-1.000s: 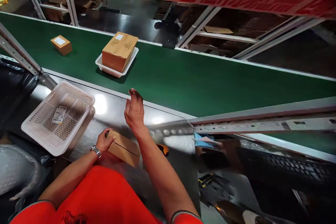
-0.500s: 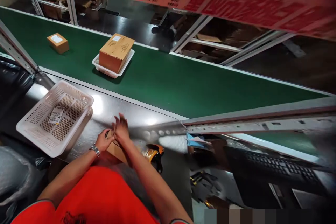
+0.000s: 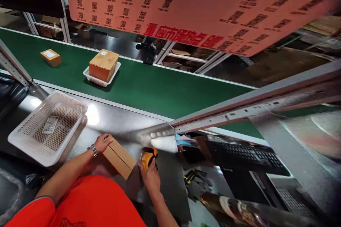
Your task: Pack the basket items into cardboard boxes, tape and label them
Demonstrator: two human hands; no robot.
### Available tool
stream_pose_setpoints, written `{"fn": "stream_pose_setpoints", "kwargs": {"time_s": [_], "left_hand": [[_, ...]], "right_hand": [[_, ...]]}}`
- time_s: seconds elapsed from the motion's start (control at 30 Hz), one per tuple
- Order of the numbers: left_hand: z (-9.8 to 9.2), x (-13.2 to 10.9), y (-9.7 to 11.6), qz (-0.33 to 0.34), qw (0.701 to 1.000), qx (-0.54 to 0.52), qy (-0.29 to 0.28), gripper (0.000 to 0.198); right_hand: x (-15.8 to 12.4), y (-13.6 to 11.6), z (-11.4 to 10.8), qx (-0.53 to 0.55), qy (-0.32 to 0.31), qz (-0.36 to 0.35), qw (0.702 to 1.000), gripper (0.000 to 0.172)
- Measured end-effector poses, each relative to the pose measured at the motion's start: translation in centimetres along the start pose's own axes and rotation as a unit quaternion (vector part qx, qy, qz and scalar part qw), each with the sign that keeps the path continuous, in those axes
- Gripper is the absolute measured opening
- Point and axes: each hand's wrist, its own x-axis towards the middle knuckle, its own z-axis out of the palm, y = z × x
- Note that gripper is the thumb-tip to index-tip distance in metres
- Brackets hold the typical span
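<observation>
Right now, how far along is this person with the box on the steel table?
Done: a carton and a parcel already sit on the belt. In hand: the left hand holds the box, and the right hand grips the scanner beside it. Left, probably: the box is not in the basket, which holds only a slip.

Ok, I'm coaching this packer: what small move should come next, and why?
Probably lift the orange scanner and turn it toward the cardboard box: the right hand grips it, and the left hand holds the box beside it on the steel table.
</observation>
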Motion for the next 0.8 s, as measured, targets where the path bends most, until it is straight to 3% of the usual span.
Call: {"fn": "stream_pose_setpoints", "kwargs": {"time_s": [0.1, 0.2, 0.33, 0.4, 0.5, 0.63, 0.8], "left_hand": [[-0.4, 0.7, 0.6, 0.013, 0.999, 0.006, -0.042, 0.037], [-0.7, 1.0, 0.7, 0.022, 0.997, 0.014, -0.068, 0.039], [-0.7, 0.9, 0.5, 0.041, 0.996, 0.032, -0.070, 0.040], [-0.7, 0.8, 0.6, 0.056, 0.995, 0.041, -0.069, 0.042], [-0.6, 0.6, 1.0, 0.076, 0.994, 0.050, -0.064, 0.048], [-0.5, 0.5, 1.5, 0.075, 0.994, 0.061, -0.055, 0.054], [-0.4, 0.1, 2.5, 0.058, 0.995, 0.066, -0.045, 0.049]], "right_hand": [[0.9, -2.5, 0.4, 0.044, 0.005, 0.039, 0.998, 0.101], [2.1, -5.3, -0.9, 0.086, -0.003, 0.058, 0.995, 0.098], [0.4, -9.7, -2.3, 0.256, -0.060, 0.060, 0.963, 0.089], [-1.5, -12.3, -1.4, 0.323, -0.087, 0.066, 0.940, 0.083], [-3.9, -15.1, 1.6, 0.297, -0.098, 0.081, 0.946, 0.083], [-4.8, -15.3, 4.8, 0.250, -0.101, 0.087, 0.959, 0.089], [-4.7, -13.8, 5.1, 0.219, -0.109, 0.056, 0.968, 0.085]]}}
